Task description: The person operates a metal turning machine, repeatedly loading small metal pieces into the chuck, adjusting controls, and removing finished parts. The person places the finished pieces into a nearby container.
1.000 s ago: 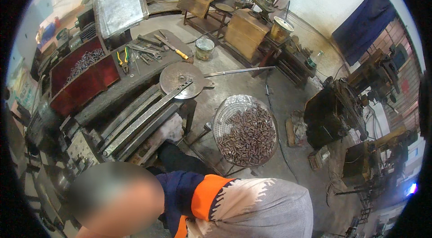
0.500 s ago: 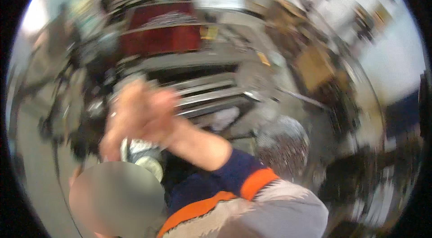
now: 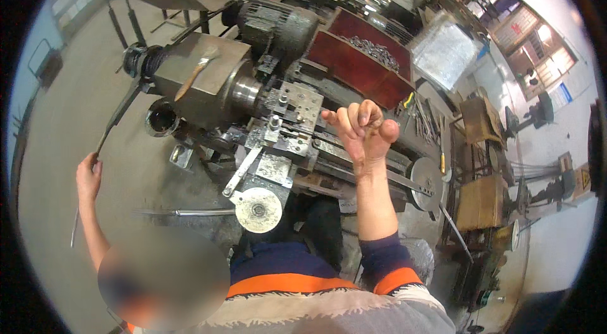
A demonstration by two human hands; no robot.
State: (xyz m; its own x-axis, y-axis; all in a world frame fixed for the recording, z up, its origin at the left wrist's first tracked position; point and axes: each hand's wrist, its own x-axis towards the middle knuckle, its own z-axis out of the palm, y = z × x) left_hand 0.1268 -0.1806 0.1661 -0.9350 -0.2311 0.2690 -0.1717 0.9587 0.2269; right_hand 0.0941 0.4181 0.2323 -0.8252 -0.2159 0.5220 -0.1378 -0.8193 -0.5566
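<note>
At the far left my left hand is closed around a long dark lever that slopes down from the left end of a lathe's headstock. My right hand is raised palm up over the lathe bed, fingers half curled and apart. I see nothing in it, though the curled fingers hide part of the palm. Left of this hand is the tool post block with its bolts, close to the shiny round chuck. A pale handwheel sits below, nearest my body.
A wood-handled brush lies on the headstock. Behind the bed stand a motor and a dark red box holding small metal parts. Hand tools lie right of it. A metal rod juts left from the handwheel.
My right hand has moved right, from the headstock side to above the bed. My left hand now shows on the lever. The view has turned and sharpened.
</note>
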